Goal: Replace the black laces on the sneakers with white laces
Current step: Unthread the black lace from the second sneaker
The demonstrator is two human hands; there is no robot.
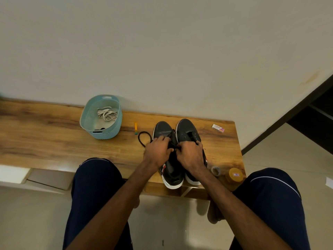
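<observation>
Two dark sneakers stand side by side on the wooden table, toes pointing away from me. The right sneaker shows bare eyelets with no lace. On the left sneaker a black lace loops out onto the table at its left side. My left hand lies over the left sneaker's lacing, fingers curled on the black lace. My right hand pinches the lace between the two shoes, fingers reaching over the right sneaker's edge. White laces lie coiled in a light blue basket at the back left.
A yellow and green pen lies between basket and shoes. A white eraser sits at the back right. A grey tape roll and a brown jar stand at the front right corner. My knees flank the table's front edge.
</observation>
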